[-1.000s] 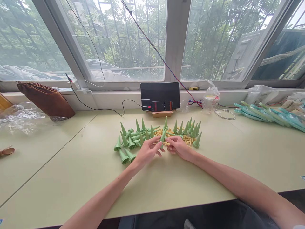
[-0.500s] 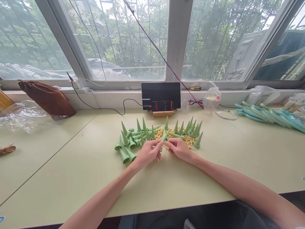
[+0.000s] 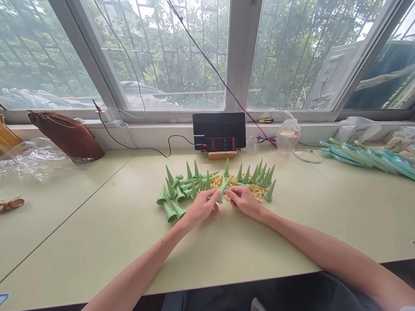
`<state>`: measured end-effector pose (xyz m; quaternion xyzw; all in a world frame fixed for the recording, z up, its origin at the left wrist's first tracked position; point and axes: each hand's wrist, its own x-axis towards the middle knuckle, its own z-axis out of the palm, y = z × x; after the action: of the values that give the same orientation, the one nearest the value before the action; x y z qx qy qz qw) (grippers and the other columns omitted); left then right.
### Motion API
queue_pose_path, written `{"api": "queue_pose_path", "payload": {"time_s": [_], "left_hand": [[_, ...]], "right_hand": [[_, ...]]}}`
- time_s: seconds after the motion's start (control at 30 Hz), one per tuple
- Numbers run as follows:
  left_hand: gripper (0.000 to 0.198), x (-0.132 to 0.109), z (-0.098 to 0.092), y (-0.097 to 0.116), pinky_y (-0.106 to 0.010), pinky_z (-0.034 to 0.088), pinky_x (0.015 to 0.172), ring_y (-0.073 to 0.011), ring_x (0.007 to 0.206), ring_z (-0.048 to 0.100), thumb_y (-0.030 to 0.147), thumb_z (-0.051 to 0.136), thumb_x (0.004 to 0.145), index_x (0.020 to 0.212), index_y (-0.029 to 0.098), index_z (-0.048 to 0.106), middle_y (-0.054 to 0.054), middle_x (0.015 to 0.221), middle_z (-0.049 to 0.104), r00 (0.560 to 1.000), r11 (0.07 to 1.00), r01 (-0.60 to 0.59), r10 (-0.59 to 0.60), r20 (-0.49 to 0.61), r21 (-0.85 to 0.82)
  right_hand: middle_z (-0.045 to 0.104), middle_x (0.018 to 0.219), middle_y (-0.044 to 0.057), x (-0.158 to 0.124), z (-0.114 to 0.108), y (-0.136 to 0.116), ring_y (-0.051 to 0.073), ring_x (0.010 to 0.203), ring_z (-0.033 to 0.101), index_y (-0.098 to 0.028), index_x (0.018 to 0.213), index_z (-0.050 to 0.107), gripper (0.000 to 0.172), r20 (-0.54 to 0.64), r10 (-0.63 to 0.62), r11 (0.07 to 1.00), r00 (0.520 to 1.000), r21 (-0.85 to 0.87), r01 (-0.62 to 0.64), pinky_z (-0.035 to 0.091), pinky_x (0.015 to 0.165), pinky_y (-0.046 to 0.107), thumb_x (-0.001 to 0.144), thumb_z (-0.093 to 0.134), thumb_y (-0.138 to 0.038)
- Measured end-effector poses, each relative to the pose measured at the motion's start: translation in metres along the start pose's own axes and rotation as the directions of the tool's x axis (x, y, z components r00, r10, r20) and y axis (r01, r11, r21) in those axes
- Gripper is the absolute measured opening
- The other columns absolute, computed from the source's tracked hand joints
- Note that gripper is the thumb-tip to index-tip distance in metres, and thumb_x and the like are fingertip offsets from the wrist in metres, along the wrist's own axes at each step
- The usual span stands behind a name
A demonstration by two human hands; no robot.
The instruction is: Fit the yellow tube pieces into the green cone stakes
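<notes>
Cone, green (image 3: 223,188), held tilted between both hands just above the table (image 3: 97,224), tip pointing away from the body. Left hand (image 3: 201,207) was pinched around its middle. Right hand (image 3: 244,201) had its fingertips closed at the wide end; whether they gripped the cone itself or a small yellow piece there could not be told.

Progress, judged from the layout:
- Upright cones (image 3: 264,175) stood in a row just beyond the right hand, with a few more beyond the left; these looked finished.
- Lying cones (image 3: 173,203) sat in a loose heap just outside the left hand, seemingly not yet handled.
- Yellow pieces (image 3: 256,190) lay scattered just beyond the fingertips of both hands, plenty remaining.
- Roughly half of the lot appeared done, though the split was hard to count.

Room and edges:
- Bare tabletop ran wide to the outside of each hand and back toward the body; the near edge was well behind the wrists.
- Beyond the pile, against the window ledge, stood a dark screen (image 3: 219,125) with a phone (image 3: 220,144) propped before it.
- Far outside the left hand: a brown pouch (image 3: 66,134) and a clear plastic bag (image 3: 32,157).
- Far outside the right hand: teal packets (image 3: 363,157), a coiled cable (image 3: 306,155) and a bagged cup (image 3: 288,134).
</notes>
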<state>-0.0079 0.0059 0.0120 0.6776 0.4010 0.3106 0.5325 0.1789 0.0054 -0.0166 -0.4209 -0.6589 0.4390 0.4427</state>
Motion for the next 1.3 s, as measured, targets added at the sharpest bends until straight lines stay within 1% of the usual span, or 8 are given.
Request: {"api": "queue_pose_path", "payload": {"time_s": [0.1,0.2,0.4,0.53,0.63,0.77,0.97,1.3], "left_hand": [[0.046,-0.0005,-0.0010,0.0008,-0.023,0.054,0.049,-0.0127,0.062,0.061,0.053,0.051,0.090,0.118,0.019,0.065,-0.007,0.091,0.062,1.000,0.999,-0.021,0.022,0.013,-0.031],[0.047,-0.0011,-0.0011,0.0012,-0.026,0.057,0.053,-0.0155,0.069,0.063,0.049,0.055,0.088,0.125,0.020,0.061,-0.009,0.097,0.063,0.998,0.997,-0.064,0.064,0.003,-0.054],[0.048,-0.0006,0.0005,-0.0021,-0.028,0.059,0.052,-0.0179,0.075,0.064,0.047,0.059,0.087,0.126,0.019,0.060,-0.011,0.104,0.062,0.996,0.998,-0.068,0.068,-0.058,-0.005],[0.048,-0.0005,0.0020,-0.0039,-0.026,0.058,0.051,-0.0177,0.076,0.064,0.046,0.058,0.087,0.127,0.020,0.058,-0.011,0.109,0.062,0.996,0.998,-0.065,0.065,-0.060,0.007],[0.045,-0.0004,0.0024,-0.0038,-0.025,0.057,0.050,-0.0174,0.075,0.064,0.046,0.057,0.088,0.124,0.020,0.060,-0.009,0.102,0.064,0.991,0.994,-0.106,0.109,-0.073,0.038],[0.041,-0.0002,0.0022,-0.0048,-0.025,0.056,0.050,-0.0168,0.070,0.063,0.046,0.056,0.088,0.119,0.020,0.062,-0.007,0.095,0.066,0.974,0.982,-0.151,0.167,-0.155,0.110],[0.043,-0.0007,0.0029,-0.0073,-0.026,0.054,0.049,-0.0161,0.068,0.064,0.047,0.057,0.087,0.119,0.019,0.060,-0.009,0.104,0.066,0.962,0.974,-0.134,0.172,-0.214,0.184],[0.044,-0.0012,0.0044,-0.0030,-0.026,0.053,0.058,-0.0179,0.073,0.065,0.049,0.055,0.088,0.118,0.017,0.061,-0.008,0.097,0.067,0.950,0.933,-0.115,0.204,-0.237,0.341]], "right_hand": [[0.047,0.049,-0.003,0.0019,0.0003,-0.0004,0.009,0.042,0.036,-0.018,0.064,0.055,0.044,0.049,0.119,0.972,0.992,0.199,-0.127,0.028,0.043,0.025,0.085,0.059,-0.056],[0.047,0.049,-0.004,0.0039,-0.0005,0.0000,0.008,0.043,0.039,-0.017,0.064,0.054,0.043,0.092,0.163,0.929,0.982,0.320,-0.184,0.026,0.042,0.023,0.082,0.064,-0.056],[0.044,0.049,-0.004,0.0060,-0.0041,-0.0023,0.007,0.043,0.040,-0.016,0.061,0.051,0.044,0.146,0.172,0.888,0.974,0.406,-0.217,0.023,0.041,0.022,0.080,0.067,-0.052],[0.046,0.050,-0.004,0.0073,-0.0046,-0.0037,0.008,0.043,0.041,-0.016,0.061,0.051,0.044,0.155,0.192,0.869,0.969,0.431,-0.241,0.024,0.040,0.022,0.078,0.069,-0.053],[0.047,0.050,-0.004,0.0079,-0.0040,-0.0049,0.008,0.042,0.041,-0.016,0.059,0.051,0.046,0.152,0.200,0.865,0.968,0.437,-0.248,0.024,0.039,0.022,0.078,0.068,-0.054],[0.048,0.050,-0.003,0.0079,-0.0037,-0.0072,0.007,0.041,0.041,-0.016,0.059,0.051,0.046,0.171,0.186,0.870,0.967,0.430,-0.243,0.028,0.039,0.022,0.081,0.065,-0.054],[0.053,0.053,-0.002,0.0065,-0.0021,-0.0067,0.008,0.043,0.043,-0.015,0.065,0.057,0.037,0.145,0.167,0.901,0.975,0.379,-0.211,0.031,0.040,0.021,0.082,0.066,-0.047],[0.058,0.061,-0.001,0.0013,0.0030,-0.0030,0.008,0.043,0.046,-0.016,0.071,0.059,0.036,0.074,0.103,0.969,0.992,0.216,-0.117,0.035,0.040,0.022,0.086,0.061,-0.048]]}}
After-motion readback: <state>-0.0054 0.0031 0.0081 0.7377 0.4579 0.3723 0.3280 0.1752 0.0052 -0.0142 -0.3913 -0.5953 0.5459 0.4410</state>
